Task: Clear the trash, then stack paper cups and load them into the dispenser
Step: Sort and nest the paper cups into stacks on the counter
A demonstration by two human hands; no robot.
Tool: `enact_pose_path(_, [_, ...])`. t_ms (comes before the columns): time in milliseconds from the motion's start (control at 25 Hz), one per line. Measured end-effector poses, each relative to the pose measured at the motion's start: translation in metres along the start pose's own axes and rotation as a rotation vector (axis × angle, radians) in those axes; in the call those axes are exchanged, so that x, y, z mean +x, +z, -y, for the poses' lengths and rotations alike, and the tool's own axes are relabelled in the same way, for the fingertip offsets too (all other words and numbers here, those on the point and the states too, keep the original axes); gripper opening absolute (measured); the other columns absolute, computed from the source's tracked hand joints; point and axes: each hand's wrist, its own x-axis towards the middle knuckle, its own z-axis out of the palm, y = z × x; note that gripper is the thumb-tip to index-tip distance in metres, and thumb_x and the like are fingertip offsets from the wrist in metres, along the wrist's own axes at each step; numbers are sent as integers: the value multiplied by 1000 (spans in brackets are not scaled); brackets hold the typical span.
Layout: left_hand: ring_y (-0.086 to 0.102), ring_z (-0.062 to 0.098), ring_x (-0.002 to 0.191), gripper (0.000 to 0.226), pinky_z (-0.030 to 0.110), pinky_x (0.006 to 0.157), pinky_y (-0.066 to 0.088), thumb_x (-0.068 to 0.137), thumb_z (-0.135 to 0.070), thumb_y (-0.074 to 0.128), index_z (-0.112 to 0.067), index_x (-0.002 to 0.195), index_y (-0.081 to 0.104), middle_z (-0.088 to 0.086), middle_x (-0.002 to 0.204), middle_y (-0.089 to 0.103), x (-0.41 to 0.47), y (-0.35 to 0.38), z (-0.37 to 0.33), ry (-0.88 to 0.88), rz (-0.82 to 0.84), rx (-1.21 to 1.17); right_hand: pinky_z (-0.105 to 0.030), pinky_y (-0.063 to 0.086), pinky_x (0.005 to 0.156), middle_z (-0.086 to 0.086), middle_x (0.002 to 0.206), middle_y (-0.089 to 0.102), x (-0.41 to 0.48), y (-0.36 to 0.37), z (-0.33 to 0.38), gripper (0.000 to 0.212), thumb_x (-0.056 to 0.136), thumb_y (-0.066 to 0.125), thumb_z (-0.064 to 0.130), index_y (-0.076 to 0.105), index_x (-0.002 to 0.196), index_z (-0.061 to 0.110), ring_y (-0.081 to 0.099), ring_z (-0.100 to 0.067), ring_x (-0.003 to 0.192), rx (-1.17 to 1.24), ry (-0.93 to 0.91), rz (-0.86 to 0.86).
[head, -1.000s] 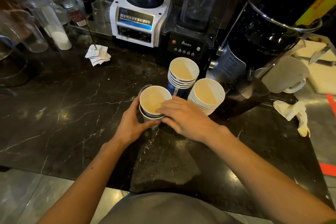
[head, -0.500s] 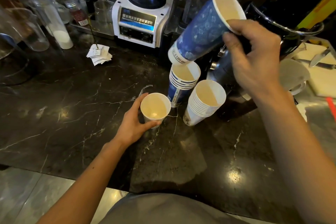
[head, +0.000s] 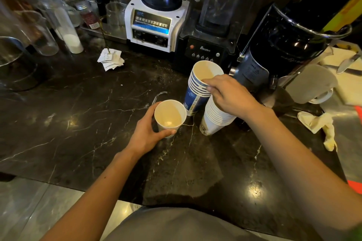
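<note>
Single white paper cup [head: 170, 116] stands upright on the dark marbled bench [head: 78, 115], just below centre of the frame; interior pale tan, rim round and undented. Left hand [head: 146, 133] wraps it from the left side: thumb along the lower front wall, fingers curled behind, grip closed around the cup body. Left forearm enters from the lower left of the frame, rising diagonally.

Just right of that cup, the blue-printed cup stack [head: 197, 92] leans slightly left, its nested rims stepped, the top cup open and pale inside. Right hand [head: 231, 94] comes in from the lower right, wrist bent down, fingertips [head: 208, 84] pinching the near rim of the top cup; grip narrow, holding that rim. Beneath the right hand, the white cup stack [head: 215, 121] tilts right, base on the bench, touching or nearly touching the blue stack; its top is hidden by the hand.

Outward, upper centre of the frame: white blender base [head: 152, 25] and black blender [head: 205, 53] side by side. Black machine with steel band [head: 290, 39] at the upper right. Crumpled paper slips [head: 110, 59] on the bench left of the blenders. Clear glass vessels [head: 58, 25] at the upper left. Crumpled yellowish cloth [head: 319, 125] at the right edge.
</note>
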Motion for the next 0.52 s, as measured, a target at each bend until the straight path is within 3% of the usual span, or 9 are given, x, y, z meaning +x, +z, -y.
enact_pose_path(240, [35, 0, 125, 86, 25, 106, 31, 72, -20, 82, -38, 137, 30, -22, 130, 38, 0, 0, 0, -4, 7, -8, -31, 28, 108, -6, 140, 53, 0, 4, 4, 40, 103, 43, 26, 49, 141, 13, 42, -21, 132, 22, -45, 26])
enact_pose_path(400, [38, 0, 126, 84, 33, 111, 35, 69, -22, 84, -36, 136, 35, -23, 131, 42, -2, -2, -2, -2, -6, -25, -42, 17, 120, -2, 154, 37, -5, 8, 10, 48, 101, 49, 30, 39, 147, 19, 26, -19, 145, 79, -76, -75])
enact_pose_path(520, [46, -3, 125, 87, 31, 107, 42, 63, -31, 84, -31, 139, 41, -24, 132, 49, -10, -12, -16, 40, -53, -89, -23, 24, 115, 4, 150, 40, -30, 2, 29, 58, 93, 64, 30, 39, 145, 28, 31, -7, 140, 282, -152, -111])
